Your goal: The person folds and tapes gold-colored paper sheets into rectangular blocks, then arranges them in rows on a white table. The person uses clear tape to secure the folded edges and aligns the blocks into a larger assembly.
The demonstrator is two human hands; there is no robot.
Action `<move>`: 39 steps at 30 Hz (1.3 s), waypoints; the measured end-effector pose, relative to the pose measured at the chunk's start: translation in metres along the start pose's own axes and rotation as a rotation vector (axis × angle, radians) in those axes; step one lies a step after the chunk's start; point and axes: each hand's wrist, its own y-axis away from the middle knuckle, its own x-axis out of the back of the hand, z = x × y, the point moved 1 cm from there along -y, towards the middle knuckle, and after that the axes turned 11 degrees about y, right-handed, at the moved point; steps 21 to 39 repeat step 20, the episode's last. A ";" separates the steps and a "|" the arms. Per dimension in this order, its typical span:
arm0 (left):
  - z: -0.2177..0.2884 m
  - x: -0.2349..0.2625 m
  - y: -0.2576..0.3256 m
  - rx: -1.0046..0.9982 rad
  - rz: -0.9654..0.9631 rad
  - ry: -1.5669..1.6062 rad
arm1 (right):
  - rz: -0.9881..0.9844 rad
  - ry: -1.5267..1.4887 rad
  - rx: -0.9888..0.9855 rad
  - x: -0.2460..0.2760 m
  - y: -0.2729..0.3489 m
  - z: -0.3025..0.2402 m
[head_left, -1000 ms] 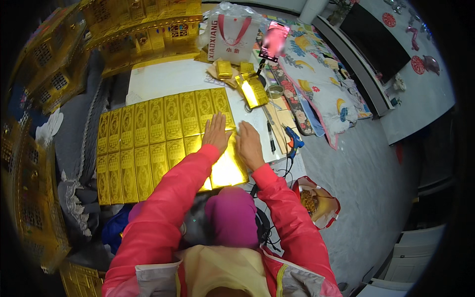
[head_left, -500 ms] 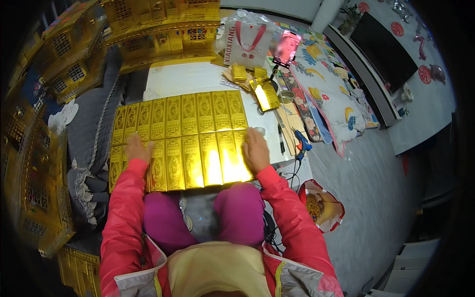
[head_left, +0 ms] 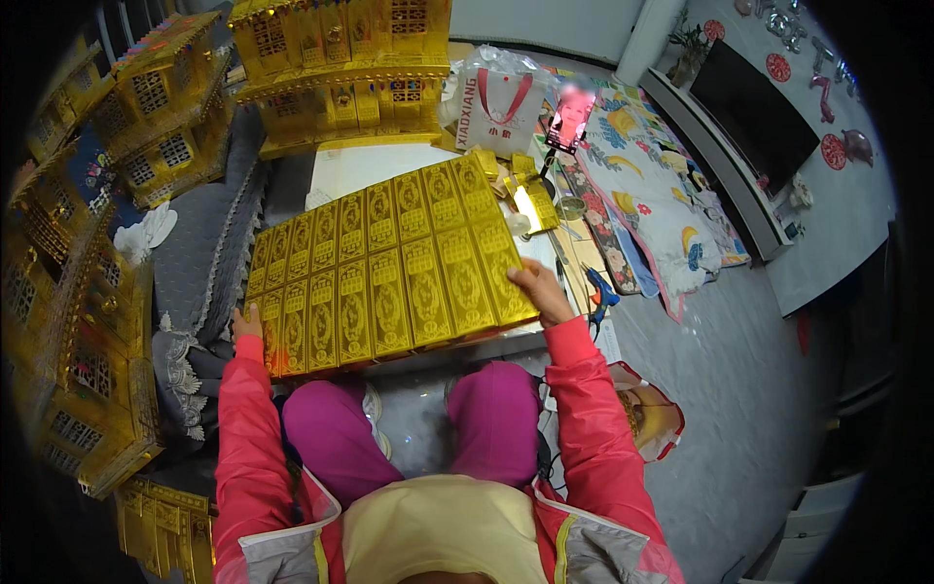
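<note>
A broad gold foil panel [head_left: 375,268], covered in two rows of embossed upright strips, lies across the white table [head_left: 341,167] before my knees. It is turned slantwise, its right side farther away. My left hand [head_left: 247,323] holds its left edge near the lower corner, thumb on top and the other fingers mostly hidden. At the right edge, my right hand [head_left: 543,292] grips the panel with the thumb above and the fingers out of sight below. Small gold foil pieces [head_left: 533,206] lie beyond its far right corner.
A blue glue gun [head_left: 600,289] lies right of my right hand. Behind stand a white bag with red handles [head_left: 498,102] and a phone [head_left: 572,119] on a stand. Gold model buildings [head_left: 345,73] crowd the back and left, beside a grey sofa [head_left: 209,234]. An open bag [head_left: 654,414] sits on the floor.
My hands have gone from resting on the panel to holding its left and right edges. The panel has turned, its right side swinging away from me, and shifted slightly right.
</note>
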 end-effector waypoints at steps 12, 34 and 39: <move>0.137 -0.070 0.101 -0.563 -0.375 0.454 | -0.163 -0.128 0.632 -0.070 0.106 -0.320; 0.262 -0.015 0.248 -0.302 -0.980 1.168 | -0.192 0.718 1.071 -0.202 0.123 -0.342; 0.262 -0.015 0.248 -0.302 -0.980 1.168 | -0.192 0.718 1.071 -0.202 0.123 -0.342</move>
